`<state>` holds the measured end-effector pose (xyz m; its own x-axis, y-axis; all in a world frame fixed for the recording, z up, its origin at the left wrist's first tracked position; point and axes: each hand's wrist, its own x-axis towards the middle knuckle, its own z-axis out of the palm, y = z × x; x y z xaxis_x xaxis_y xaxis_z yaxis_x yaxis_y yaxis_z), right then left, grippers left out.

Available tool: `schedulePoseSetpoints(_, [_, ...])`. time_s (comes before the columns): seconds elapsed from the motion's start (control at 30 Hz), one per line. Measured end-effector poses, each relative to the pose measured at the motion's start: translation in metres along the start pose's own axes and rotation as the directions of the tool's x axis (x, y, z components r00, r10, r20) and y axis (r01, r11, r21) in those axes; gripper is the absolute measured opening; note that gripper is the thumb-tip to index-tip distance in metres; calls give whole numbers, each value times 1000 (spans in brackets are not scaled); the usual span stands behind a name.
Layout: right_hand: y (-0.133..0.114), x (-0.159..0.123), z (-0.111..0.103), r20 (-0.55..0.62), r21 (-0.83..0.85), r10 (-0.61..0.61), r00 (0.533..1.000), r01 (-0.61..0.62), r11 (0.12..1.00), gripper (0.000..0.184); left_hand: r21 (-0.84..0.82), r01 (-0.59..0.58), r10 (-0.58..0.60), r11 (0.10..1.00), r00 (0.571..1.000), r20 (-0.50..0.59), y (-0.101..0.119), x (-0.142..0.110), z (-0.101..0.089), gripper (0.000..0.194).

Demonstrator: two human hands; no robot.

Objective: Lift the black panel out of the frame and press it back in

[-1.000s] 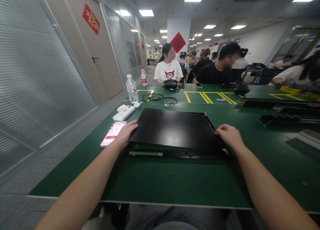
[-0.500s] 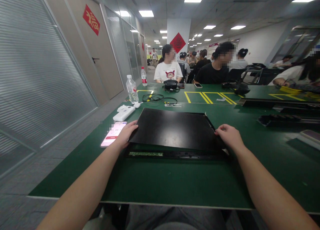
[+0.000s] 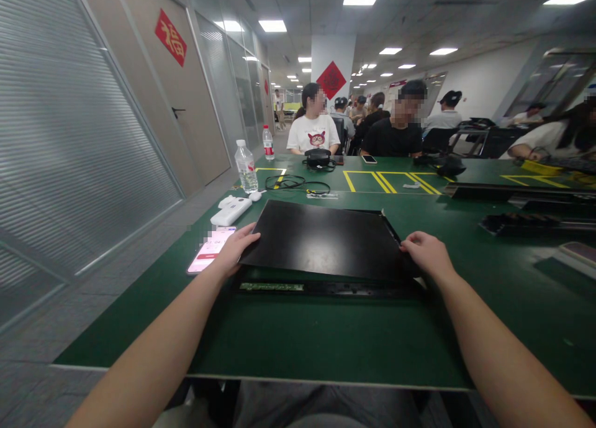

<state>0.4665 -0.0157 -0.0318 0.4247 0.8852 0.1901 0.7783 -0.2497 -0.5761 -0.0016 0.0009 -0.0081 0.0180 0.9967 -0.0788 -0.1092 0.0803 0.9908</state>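
At the middle of the worktop [image 3: 326, 347]: your black panel [image 3: 321, 235] lies askew over a black frame [image 3: 354, 289], at the hub of a clock whose twelve points away from you.
Left hand [image 3: 237, 249]: at nine o'clock, your fingers pinch the panel's edge, thumb on top, the others mostly hidden.
Right hand [image 3: 428, 251]: at three o'clock, your thumb and forefinger press together on the frame's rim; you cannot tell from this view whether they catch the panel too.
Panel slip: uneven support between your two hands could let it slide or jam against that rim.
Panel flex: it looks thin for its breadth, so a hard push from one side could bend or crack it.
Green circuit strip [image 3: 271, 286]: between seven and eight o'clock, it sits exposed along the frame's near side; a crooked panel edge could scrape it.
Phone [image 3: 212, 251]: at nine o'clock, just outside your wrist, an outward swing could knock it.
Surfaces: the panel is flat and smooth with a soft glare; the frame is narrow and dark; the worktop is plain green.
Clear bottle [image 3: 246, 167]: between ten and eleven o'clock, upright, see-through plastic, white cap.
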Motion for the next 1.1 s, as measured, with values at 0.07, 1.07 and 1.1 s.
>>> schedulePoseSetpoints(0.07, [-1, -1, 0, -7, -14, 0, 1000, 0, 1000, 11, -23, 13, -13, 1000, 1000, 8, -1, 0, -1, 59])
schedulePoseSetpoints(1.07, [-14, -11, -3, 81, -249, -82, 993, 100, 963, 15, 48, -23, 23, 999, 1000, 7, -3, 3, -4, 58])
schedulePoseSetpoints(1.1, [-15, -11, -3, 84, -251, -80, 993, 99, 963, 15, 46, -22, 22, 999, 1000, 13, -4, 4, -5, 58])
